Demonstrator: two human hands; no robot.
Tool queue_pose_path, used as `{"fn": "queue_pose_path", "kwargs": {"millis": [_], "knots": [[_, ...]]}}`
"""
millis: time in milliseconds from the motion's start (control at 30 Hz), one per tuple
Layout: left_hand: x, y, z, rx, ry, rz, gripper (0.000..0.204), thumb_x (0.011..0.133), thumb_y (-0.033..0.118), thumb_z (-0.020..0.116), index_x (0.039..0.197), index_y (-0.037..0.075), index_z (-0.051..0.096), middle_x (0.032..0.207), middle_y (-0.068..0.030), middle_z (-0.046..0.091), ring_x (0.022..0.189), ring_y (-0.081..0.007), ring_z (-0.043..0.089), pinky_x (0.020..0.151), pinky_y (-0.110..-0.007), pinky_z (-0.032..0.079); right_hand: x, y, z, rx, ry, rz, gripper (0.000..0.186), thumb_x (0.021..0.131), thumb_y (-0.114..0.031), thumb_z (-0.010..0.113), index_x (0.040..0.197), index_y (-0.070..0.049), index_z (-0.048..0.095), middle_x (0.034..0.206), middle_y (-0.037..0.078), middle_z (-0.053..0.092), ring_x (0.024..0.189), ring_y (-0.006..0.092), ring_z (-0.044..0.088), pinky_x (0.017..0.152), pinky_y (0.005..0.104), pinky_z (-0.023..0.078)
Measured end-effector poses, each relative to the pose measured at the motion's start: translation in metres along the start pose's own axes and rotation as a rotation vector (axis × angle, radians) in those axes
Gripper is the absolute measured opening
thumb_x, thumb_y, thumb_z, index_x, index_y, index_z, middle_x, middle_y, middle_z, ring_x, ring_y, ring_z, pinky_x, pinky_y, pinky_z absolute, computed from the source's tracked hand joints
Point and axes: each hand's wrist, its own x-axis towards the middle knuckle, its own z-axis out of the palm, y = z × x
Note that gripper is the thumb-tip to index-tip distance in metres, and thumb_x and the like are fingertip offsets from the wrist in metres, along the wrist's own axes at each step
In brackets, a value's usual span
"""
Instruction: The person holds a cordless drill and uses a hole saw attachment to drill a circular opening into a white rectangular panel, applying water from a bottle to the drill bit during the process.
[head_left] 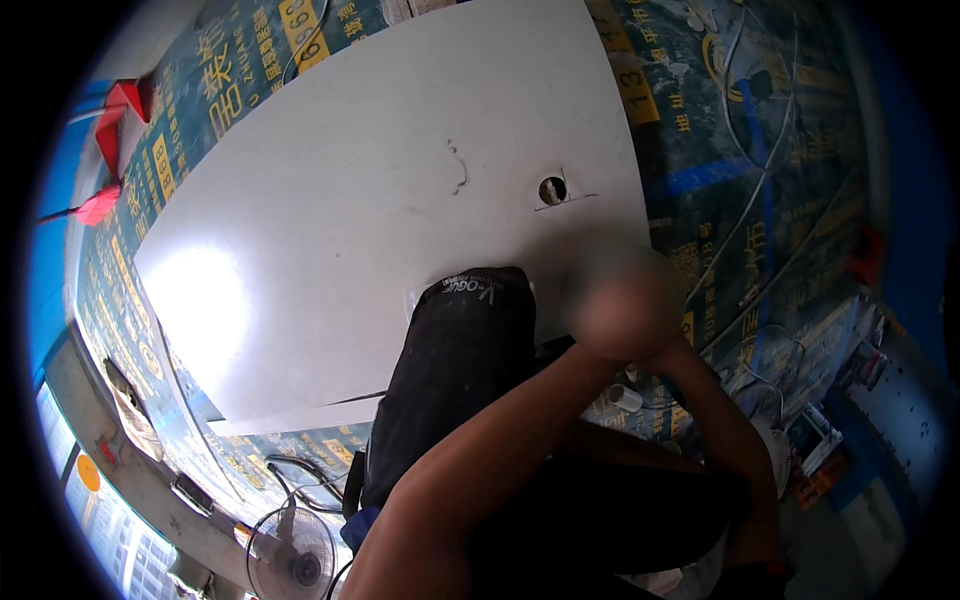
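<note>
My left hand (603,325) and my right hand (655,335) meet over the right part of a large pale board (390,160). A round blur covers both hands, so their fingers and anything in them are hidden. Just beyond them, a round hole (552,191) goes through the board, with thin dark lines marked beside it. My bent knee in black trousers (455,350) rests on the board to the left of my hands.
Green printed floor covering (690,215) surrounds the board, with loose cables (765,170) at the right. A white cylinder (625,398) lies near my right forearm. At the lower left stands a fan (290,555); red pieces (120,130) sit at the far left.
</note>
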Motion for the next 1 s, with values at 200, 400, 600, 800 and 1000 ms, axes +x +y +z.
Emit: {"fn": "queue_pose_path", "kwargs": {"millis": [200, 400, 600, 800, 1000], "knots": [[0.0, -0.012, 0.005, -0.016, 0.019, 0.05, 0.043, 0.092, 0.025, 0.052, 0.128, 0.001, 0.051, 0.123, -0.0162, 0.053, 0.115, -0.0284, 0.052, 0.097, -0.042, 0.042, 0.004, -0.007, 0.003, -0.01, -0.09, 0.058, 0.074, 0.082, -0.037, 0.07, 0.14, -0.005, 0.038, 0.141, 0.02, 0.042, 0.131, 0.0325, 0.041, 0.108, 0.042, 0.035], [0.0, -0.022, 0.008, -0.067, 0.039, 0.147, 0.043, 0.091, 0.025, 0.053, 0.127, 0.001, 0.052, 0.122, -0.0166, 0.054, 0.114, -0.029, 0.052, 0.096, -0.043, 0.042, 0.026, 0.112, 0.089, 0.068, 0.069, -0.158, 0.065, 0.079, -0.033, 0.072, 0.134, -0.008, 0.047, 0.138, 0.017, 0.047, 0.127, 0.0303, 0.045, 0.106, 0.0413, 0.036], [-0.005, -0.072, -0.067, -0.346, 0.061, 0.425, 0.043, 0.09, 0.025, 0.054, 0.126, 0.001, 0.052, 0.121, -0.0169, 0.055, 0.113, -0.0296, 0.053, 0.096, -0.044, 0.042, 0.026, 0.047, 0.066, -0.094, 0.083, -0.092, 0.059, 0.081, -0.036, 0.068, 0.13, -0.007, 0.05, 0.129, 0.017, 0.052, 0.119, 0.0305, 0.05, 0.101, 0.041, 0.04], [0.049, -0.219, -0.179, -0.661, -0.022, 0.375, 0.029, 0.083, 0.022, 0.073, 0.1, 0.002, 0.06, 0.095, -0.0103, 0.066, 0.088, -0.023, 0.063, 0.078, -0.036, 0.05, 0.009, -0.01, 0.017, 0.015, 0.129, -0.098, 0.044, 0.083, -0.032, 0.064, 0.119, -0.007, 0.058, 0.113, 0.017, 0.062, 0.103, 0.0313, 0.061, 0.091, 0.041, 0.047], [0.031, -0.29, -0.137, -0.189, -0.585, 0.272, 0.053, 0.079, 0.035, 0.077, 0.116, 0.003, 0.059, 0.112, -0.0157, 0.064, 0.109, -0.0273, 0.059, 0.094, -0.039, 0.047, 0.009, -0.022, 0.0, 0.031, 0.024, -0.115, 0.027, 0.08, -0.023, 0.066, 0.103, -0.009, 0.064, 0.104, 0.015, 0.065, 0.096, 0.0304, 0.064, 0.084, 0.0412, 0.05]]}}
